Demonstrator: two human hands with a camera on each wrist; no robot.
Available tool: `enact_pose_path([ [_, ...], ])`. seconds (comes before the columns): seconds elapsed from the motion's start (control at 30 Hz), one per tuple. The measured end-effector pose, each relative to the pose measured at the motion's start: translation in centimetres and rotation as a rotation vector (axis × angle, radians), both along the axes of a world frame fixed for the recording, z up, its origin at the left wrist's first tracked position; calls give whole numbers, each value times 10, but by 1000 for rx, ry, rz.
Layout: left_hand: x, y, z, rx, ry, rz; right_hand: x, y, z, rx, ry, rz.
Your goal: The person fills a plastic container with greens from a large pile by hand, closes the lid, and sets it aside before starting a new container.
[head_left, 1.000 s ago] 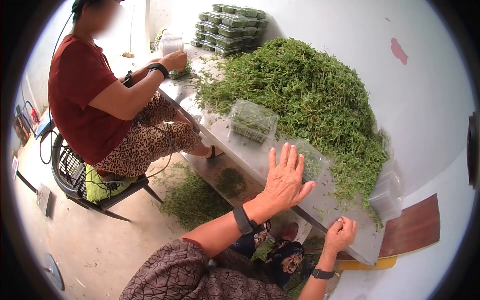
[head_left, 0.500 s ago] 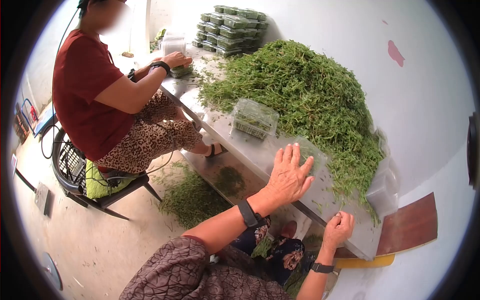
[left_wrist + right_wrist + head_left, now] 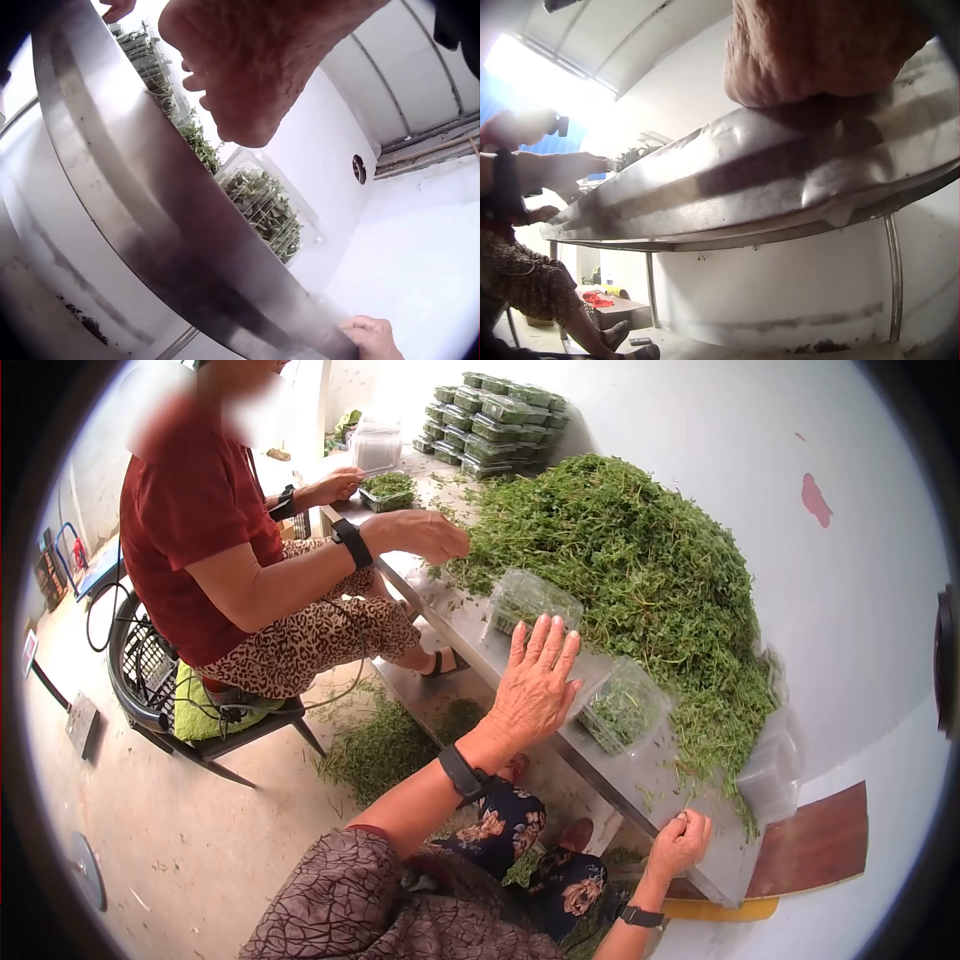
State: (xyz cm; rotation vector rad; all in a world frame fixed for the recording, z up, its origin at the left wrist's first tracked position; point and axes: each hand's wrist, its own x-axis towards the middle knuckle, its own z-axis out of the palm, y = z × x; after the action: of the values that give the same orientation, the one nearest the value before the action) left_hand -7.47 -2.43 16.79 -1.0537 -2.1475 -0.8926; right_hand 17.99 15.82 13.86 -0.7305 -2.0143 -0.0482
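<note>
My left hand (image 3: 537,690) hovers with straight, spread fingers over the metal table's front edge, overlapping a clear container of greens (image 3: 535,600). To its right, another clear container of greens (image 3: 622,710) has its transparent lid raised. My right hand (image 3: 680,843) rests curled at the near corner of the table; a thin stem lies by its fingertips, and I cannot tell if it is pinched. In the left wrist view the left hand (image 3: 262,67) is above the containers. The right wrist view has the right hand (image 3: 810,52) against the metal edge (image 3: 735,172).
A large heap of greens (image 3: 620,550) fills the table's back. Packed boxes (image 3: 490,425) are stacked beyond it; empty containers (image 3: 770,770) stand at the right. Another person in a red shirt (image 3: 200,510) sits at the left, one hand by the heap, beside an open box (image 3: 387,490).
My left hand has moved left, uncovering the right-hand container. The other person's arm has stretched toward the heap. My right hand has stayed at the table's corner.
</note>
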Motion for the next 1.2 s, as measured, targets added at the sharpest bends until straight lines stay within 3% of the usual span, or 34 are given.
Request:
enact_pose_path([
  [0.47,-5,-2,-12,-74,1,-3,1,2,-2,36,-15,-30],
  [0.73,32,-4,12,126,-281,-245,-2,-5,6,54,2,-43],
  [0.87,52,9,22,62,-289,-322,-2,-6,5,26,9,-51],
  [1.0,62,26,23,-100,-235,-202,-4,-8,7,27,31,-28],
  [1.2,69,40,24,-162,-154,-104,-5,-8,7,42,60,-13],
])
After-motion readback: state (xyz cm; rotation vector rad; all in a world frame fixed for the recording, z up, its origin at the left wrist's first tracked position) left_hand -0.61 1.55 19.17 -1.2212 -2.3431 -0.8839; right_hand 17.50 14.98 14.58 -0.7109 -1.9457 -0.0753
